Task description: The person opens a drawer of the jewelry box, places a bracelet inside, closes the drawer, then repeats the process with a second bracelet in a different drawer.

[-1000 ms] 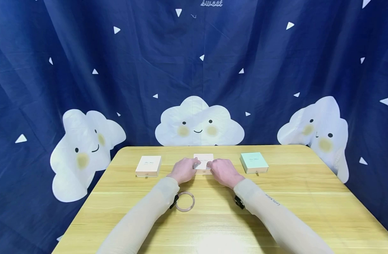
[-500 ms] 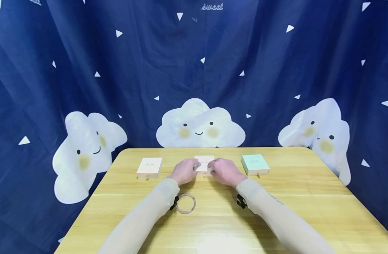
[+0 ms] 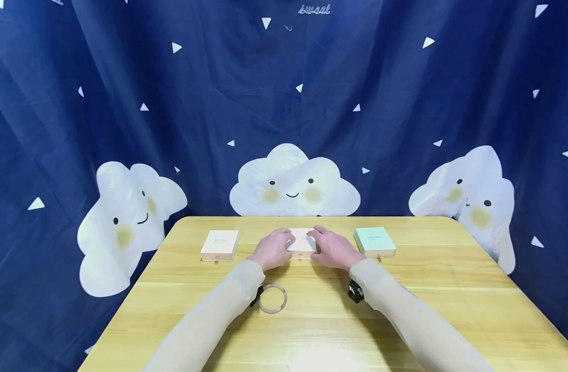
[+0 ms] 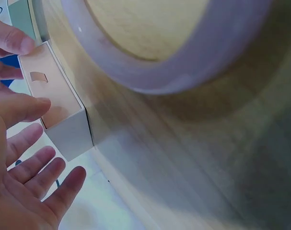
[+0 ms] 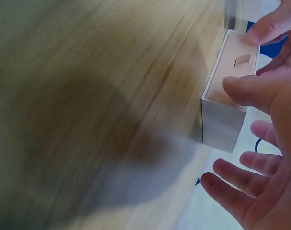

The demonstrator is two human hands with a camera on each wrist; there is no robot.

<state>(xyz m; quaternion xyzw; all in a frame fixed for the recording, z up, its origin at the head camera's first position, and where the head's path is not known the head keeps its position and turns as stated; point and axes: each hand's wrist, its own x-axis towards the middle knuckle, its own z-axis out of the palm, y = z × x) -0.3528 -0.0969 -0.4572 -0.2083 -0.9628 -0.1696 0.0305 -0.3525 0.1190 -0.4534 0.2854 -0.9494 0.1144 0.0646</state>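
A small white box (image 3: 301, 245) with a pale pink drawer front sits at the back middle of the table, between both hands. The drawer front (image 4: 55, 103) lies level with the sleeve's edge and carries a small pull tab. My left hand (image 3: 272, 250) is at the box's left side, its thumb over the drawer front and the other fingers spread loosely. On the right side, my right hand (image 3: 337, 250) mirrors it, with thumb at the front and fingers (image 5: 236, 177) relaxed and apart. A pale lilac bangle (image 3: 261, 308) lies on the table by my left wrist.
Another pale pink-white box (image 3: 220, 244) stands to the left, a mint green box (image 3: 375, 241) to the right. The wooden table (image 3: 405, 310) ends at a dark blue curtain (image 3: 312, 119) with cloud prints. Black wrist cameras sit under both sleeves.
Both hands were curled in close at the front of the middle box; their fingers have since loosened and spread to its sides. The bangle and outer boxes stay in place.
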